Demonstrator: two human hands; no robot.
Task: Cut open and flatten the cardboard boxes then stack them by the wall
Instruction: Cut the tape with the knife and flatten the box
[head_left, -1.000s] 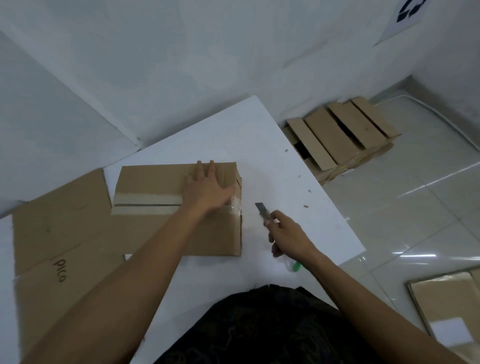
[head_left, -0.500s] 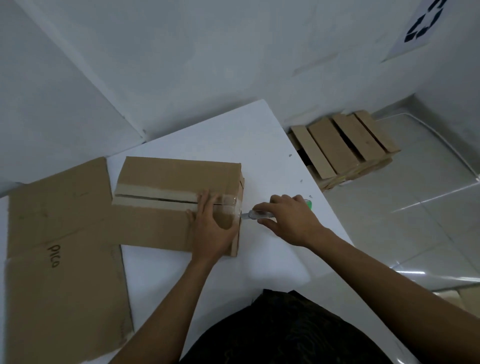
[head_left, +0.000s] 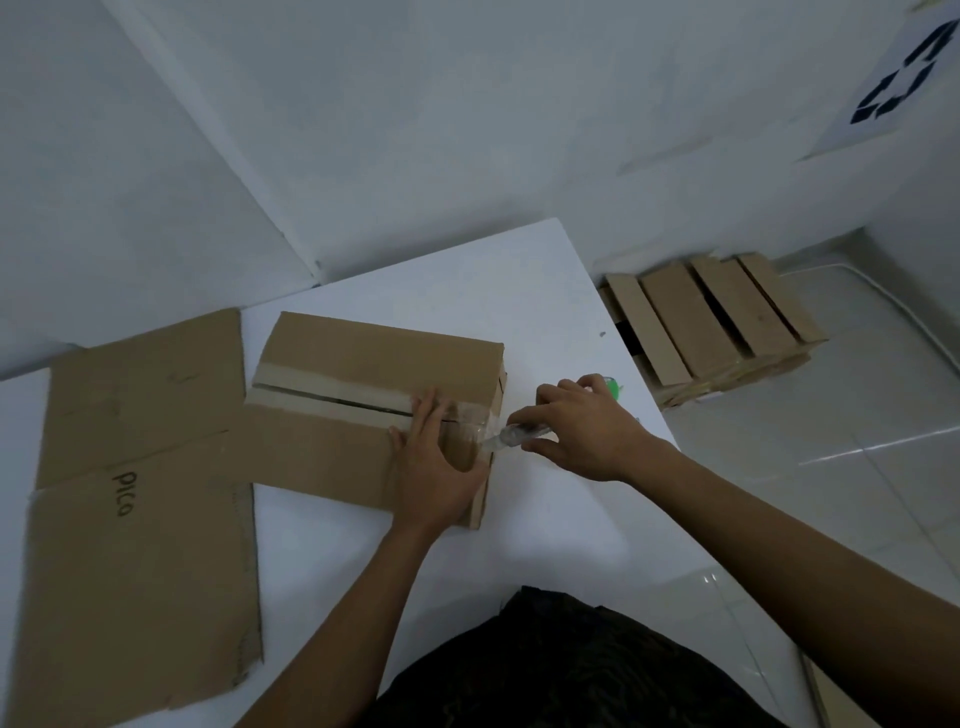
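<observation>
A closed brown cardboard box (head_left: 363, 374) lies on the white table (head_left: 467, 280), its top seam taped. My left hand (head_left: 434, 462) presses flat on the box's right end, fingers straight over the tape. My right hand (head_left: 576, 428) grips a box cutter (head_left: 511, 435) with a green end; its blade touches the clear tape at the box's right edge. A flattened cardboard sheet (head_left: 140, 519) marked "PICO" lies to the left of the box.
A stack of flattened cardboard (head_left: 711, 322) lies on the tiled floor by the wall, right of the table. The table stands in a corner between white walls. A recycling sign (head_left: 898, 83) hangs on the right wall.
My left hand slid from the box's far side to its near right end. My right hand brought the cutter from the table's edge up to the tape at the box's right edge.
</observation>
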